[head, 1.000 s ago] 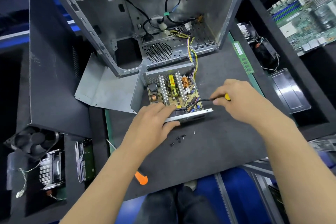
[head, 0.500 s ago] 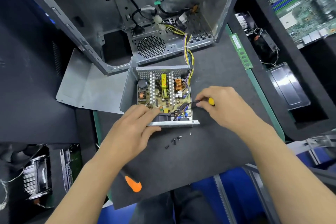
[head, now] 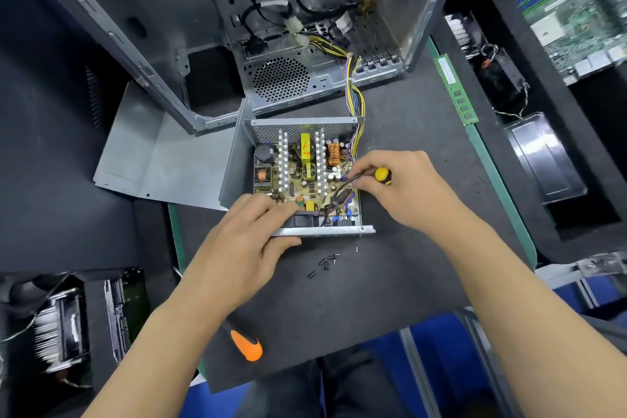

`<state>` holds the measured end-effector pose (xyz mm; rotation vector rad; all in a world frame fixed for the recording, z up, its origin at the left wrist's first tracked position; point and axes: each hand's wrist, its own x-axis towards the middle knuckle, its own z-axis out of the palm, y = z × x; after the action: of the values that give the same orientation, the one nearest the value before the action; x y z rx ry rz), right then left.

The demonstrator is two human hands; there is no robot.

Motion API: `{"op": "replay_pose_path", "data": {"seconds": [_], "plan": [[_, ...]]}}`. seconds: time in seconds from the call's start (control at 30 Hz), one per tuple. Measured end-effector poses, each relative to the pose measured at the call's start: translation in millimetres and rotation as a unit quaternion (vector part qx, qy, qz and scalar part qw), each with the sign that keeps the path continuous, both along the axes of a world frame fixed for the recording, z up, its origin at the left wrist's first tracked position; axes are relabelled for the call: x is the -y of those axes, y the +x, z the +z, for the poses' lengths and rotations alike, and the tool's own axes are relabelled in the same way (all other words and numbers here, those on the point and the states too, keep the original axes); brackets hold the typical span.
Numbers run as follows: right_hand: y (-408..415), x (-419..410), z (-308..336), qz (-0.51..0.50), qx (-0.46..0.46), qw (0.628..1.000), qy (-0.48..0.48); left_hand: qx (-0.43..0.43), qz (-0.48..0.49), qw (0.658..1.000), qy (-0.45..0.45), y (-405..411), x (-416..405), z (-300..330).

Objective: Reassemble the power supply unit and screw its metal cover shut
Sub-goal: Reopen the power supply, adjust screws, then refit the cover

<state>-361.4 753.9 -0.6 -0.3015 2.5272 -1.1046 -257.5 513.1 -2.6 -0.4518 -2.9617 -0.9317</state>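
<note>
The open power supply unit sits mid-mat, its circuit board with heatsinks and coils exposed. My left hand grips its near-left corner, fingers over the front rim and onto the board. My right hand holds a small yellow-handled screwdriver, its dark shaft pointing down-left into the board's right side. The bent metal cover lies flat to the left of the unit. Several small black screws lie loose on the mat just in front of the unit.
An open computer case stands behind, its yellow wire bundle running into the unit. An orange-handled screwdriver lies under my left forearm. A RAM stick, a motherboard and a metal tray sit right; fan and heatsink left.
The view has shifted so the unit sits lower and nearer the centre. My right hand has moved left, bringing the screwdriver tip deeper into the unit. My left hand keeps its grip.
</note>
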Motion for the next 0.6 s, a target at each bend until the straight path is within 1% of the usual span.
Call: {"op": "replay_pose_path", "data": {"seconds": [0.1, 0.27, 0.4, 0.6], "plan": [[0, -3, 1, 0.005, 0.016, 1.0, 0.007, 0.002, -0.002, 1.0, -0.002, 0, 1, 0], [4, -9, 0, 0.016, 0.051, 0.997, 0.055, -0.011, -0.007, 1.0, 0.008, -1, 1, -3], [11, -10, -5, -0.019, 0.078, 0.996, 0.027, -0.015, -0.007, 1.0, 0.015, 0, 2, -5], [21, -6, -14, -0.039, 0.059, 0.997, 0.024, -0.014, -0.003, 1.0, 0.01, -1, 1, -8]]}}
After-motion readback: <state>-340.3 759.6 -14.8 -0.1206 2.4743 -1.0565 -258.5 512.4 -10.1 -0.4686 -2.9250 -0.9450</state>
